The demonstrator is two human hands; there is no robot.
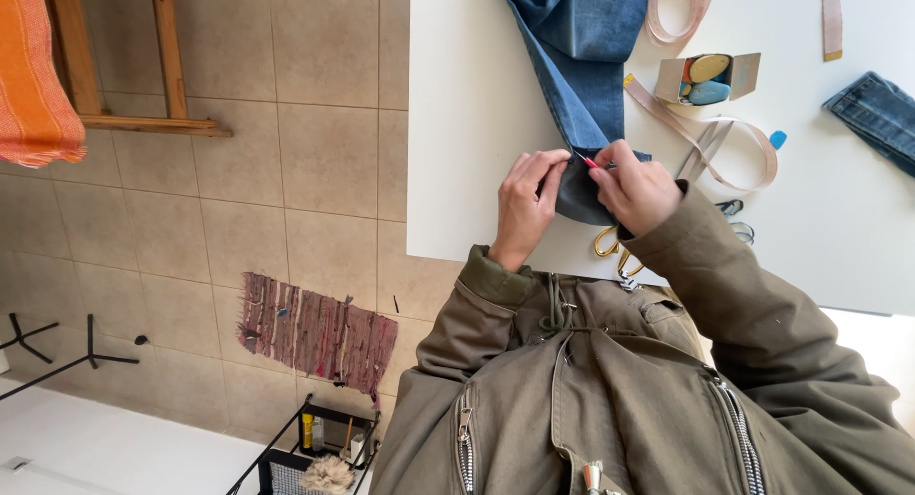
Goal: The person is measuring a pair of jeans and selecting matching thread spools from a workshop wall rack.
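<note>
A floor of beige tiles (324,95) filled the left half of the view, which was turned sideways. A white tabletop (467,123) took up the upper right. The person wore an olive-green jacket (591,400) with metal zips, which filled the lower right.

A blue denim trouser leg (581,47) lay across the tabletop, running from its far edge down to the hands. Its hem end was folded over between the two hands, near the tabletop's near edge. A second piece of blue denim (877,114) lay at the right edge, well apart from the first.

On the floor lay a small woven rag rug (315,328) in dull pinks and purples. An orange cloth (33,76) hung on a wooden frame (124,76) at the top left.

The left hand (527,204) gripped the folded hem, fingers curled over the fabric edge. The right hand (637,188) was closed, its fingertips pinching a small red-tipped tool (588,160) against the denim; what kind of tool could not be told.

A pinkish measuring tape (710,138) curled across the tabletop beside the right hand. An open cardboard box (705,78) held rounded pieces of tailor's chalk. Gold-handled scissors (615,247) lay partly hidden under the right wrist.
</note>
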